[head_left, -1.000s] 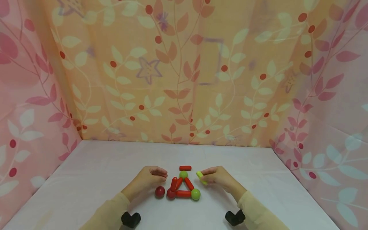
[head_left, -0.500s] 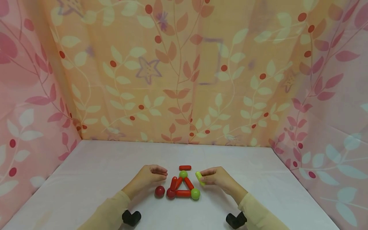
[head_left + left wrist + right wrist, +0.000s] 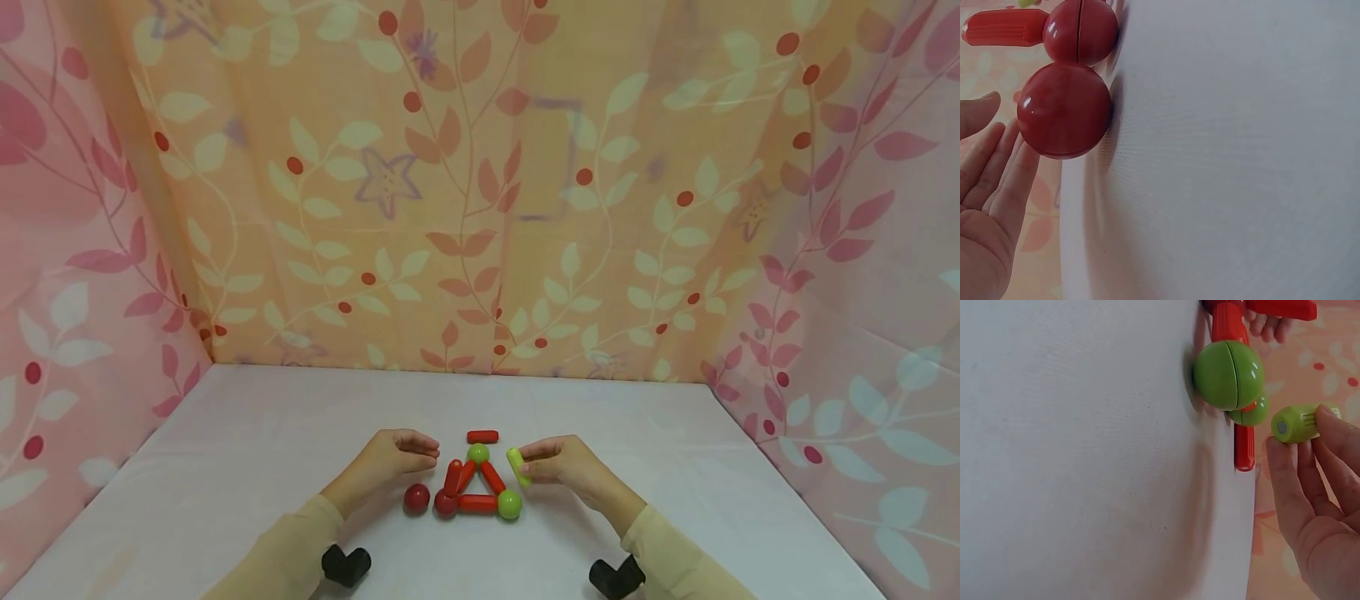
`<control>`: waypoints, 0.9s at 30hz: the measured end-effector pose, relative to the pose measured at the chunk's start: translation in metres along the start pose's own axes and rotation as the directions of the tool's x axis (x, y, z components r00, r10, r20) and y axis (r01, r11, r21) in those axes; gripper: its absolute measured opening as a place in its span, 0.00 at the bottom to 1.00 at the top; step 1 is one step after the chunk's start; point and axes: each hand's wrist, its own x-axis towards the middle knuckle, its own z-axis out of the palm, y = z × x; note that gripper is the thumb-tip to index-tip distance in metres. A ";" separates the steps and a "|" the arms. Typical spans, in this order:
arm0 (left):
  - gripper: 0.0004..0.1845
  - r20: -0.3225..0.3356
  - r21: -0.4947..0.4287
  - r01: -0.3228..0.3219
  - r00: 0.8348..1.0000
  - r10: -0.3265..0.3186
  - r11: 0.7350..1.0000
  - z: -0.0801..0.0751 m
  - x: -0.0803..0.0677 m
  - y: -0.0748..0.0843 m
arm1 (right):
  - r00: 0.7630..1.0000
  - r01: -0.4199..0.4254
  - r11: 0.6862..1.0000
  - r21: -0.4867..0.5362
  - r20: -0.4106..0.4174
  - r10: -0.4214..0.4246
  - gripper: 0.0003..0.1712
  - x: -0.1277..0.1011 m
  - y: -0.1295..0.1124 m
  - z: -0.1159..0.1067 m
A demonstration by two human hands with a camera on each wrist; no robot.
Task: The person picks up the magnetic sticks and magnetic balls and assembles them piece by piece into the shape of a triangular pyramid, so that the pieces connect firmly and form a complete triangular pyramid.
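Observation:
My right hand (image 3: 581,468) pinches a yellow-green magnetic rod (image 3: 517,467) between thumb and fingers, right of a triangle of magnetic pieces. A round grey magnet shows in the end of the rod (image 3: 1297,424) in the right wrist view. The triangle has a green ball (image 3: 477,454) at its far corner, another green ball (image 3: 510,504) at near right and a dark red ball (image 3: 446,503) at near left. Red rods (image 3: 477,504) join them. From the dark red ball an extra red rod (image 3: 453,477) slants upward. My left hand (image 3: 386,458), holding nothing, hovers left of the triangle with fingers extended.
A loose dark red ball (image 3: 417,499) sits left of the triangle, near my left hand. Beyond the far green ball lies a loose red rod (image 3: 482,437). The white-covered table (image 3: 300,400) meets patterned curtains (image 3: 465,333) at the back and sides.
My right hand has brought the yellow-green rod slightly left, closer to the triangle, and turned it a little more upright. The left hand has barely moved; the triangle stays in place.

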 end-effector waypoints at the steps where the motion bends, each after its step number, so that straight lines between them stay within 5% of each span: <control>1: 0.17 0.002 -0.002 -0.002 1.000 0.002 1.000 0.000 0.000 0.000 | 1.000 0.002 1.000 0.002 0.004 -0.002 0.21 0.000 0.000 0.000; 27: 0.16 0.011 0.023 0.005 1.000 -0.006 1.000 0.002 -0.003 0.000 | 0.993 0.067 0.993 0.098 0.089 -0.076 0.22 -0.003 0.005 0.011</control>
